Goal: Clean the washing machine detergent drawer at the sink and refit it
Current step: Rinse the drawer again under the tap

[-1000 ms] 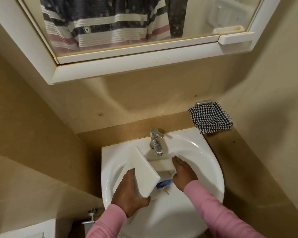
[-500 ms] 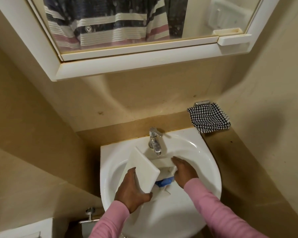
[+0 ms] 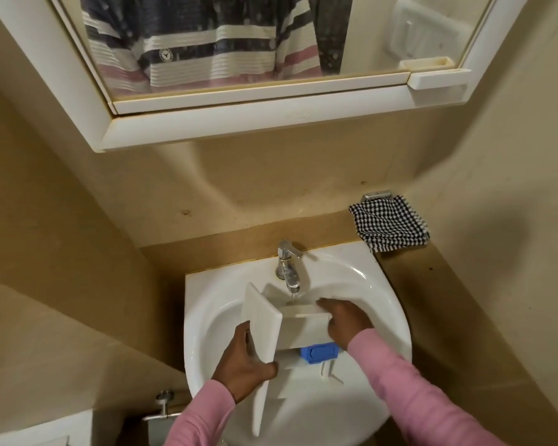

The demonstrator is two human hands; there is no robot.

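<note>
The white detergent drawer (image 3: 303,329) lies across the white sink (image 3: 384,304), under the chrome tap (image 3: 287,268). A thin stream of water falls from the spout onto it. Its flat front panel (image 3: 261,320) faces left. A blue insert (image 3: 319,353) shows at its near side. My left hand (image 3: 242,362) grips the lower edge of the front panel. My right hand (image 3: 345,320) grips the drawer's right end, fingers over its top edge.
A black-and-white checked cloth (image 3: 390,223) hangs on a metal holder at the sink's back right. A white-framed mirror cabinet (image 3: 271,120) juts out overhead. A metal valve (image 3: 165,407) sits low on the left wall. Beige walls close in on both sides.
The drawer has been tilted, so more of its side and blue insert show. My right hand has shifted from its near side to its right end.
</note>
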